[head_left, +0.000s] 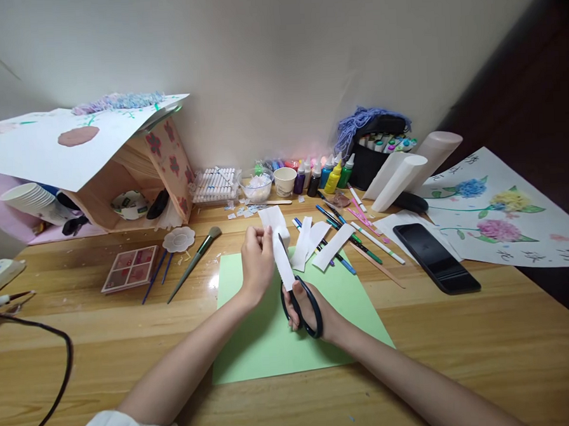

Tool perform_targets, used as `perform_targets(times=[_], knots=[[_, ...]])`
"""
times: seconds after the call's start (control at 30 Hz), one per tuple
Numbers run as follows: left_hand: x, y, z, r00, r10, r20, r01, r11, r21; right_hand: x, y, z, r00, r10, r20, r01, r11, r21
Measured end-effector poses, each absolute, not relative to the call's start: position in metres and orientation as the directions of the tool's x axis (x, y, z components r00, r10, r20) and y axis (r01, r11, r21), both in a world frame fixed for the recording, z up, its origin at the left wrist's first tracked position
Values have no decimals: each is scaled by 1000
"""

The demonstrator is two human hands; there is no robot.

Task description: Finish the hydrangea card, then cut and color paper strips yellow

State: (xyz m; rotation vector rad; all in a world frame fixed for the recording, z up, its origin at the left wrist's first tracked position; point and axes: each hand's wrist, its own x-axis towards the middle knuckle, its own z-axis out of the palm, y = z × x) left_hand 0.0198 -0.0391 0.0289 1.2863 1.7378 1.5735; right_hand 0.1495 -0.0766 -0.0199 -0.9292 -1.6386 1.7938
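My left hand (258, 262) pinches a strip of white paper (281, 261) above a green sheet (254, 354). Black-handled scissors (313, 310) are in my right hand (313, 307), thumb and fingers through the loops. Their blades point away from me and lie along the white strip, whose lower end hangs over the scissors near the handles. How far the blades are apart is partly hidden by the paper. Just right of the strip, several cut white paper pieces (333, 247) lie on the green sheet's far edge and over some pens.
Several markers (372, 253) and a black phone (437, 259) lie to the right, beside a flower painting (499, 214). Paint bottles (333, 178), a paper cup (285, 182) and a bowl of scraps (257, 189) stand by the wall. A brush (194, 265) and a palette (130, 269) lie left.
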Motion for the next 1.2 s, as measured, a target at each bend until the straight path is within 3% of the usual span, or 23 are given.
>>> perform_targets(times=[0.27,0.5,0.83,1.2], knots=[[23,-42,30,-433,864,257,339,-109,935,152,-72,-18,-620,778,-100,78,-65,-995],[23,-42,31,-460,856,235,328,-82,941,151,-74,-21,-569,807,-156,104,-118,-988],[28,-43,29,-427,883,196,276,-80,958,157,-65,-8,-624,770,-130,146,-49,-988],[28,-43,28,-424,883,199,268,-87,959,157,-64,-8,-637,754,-159,146,-84,-986]])
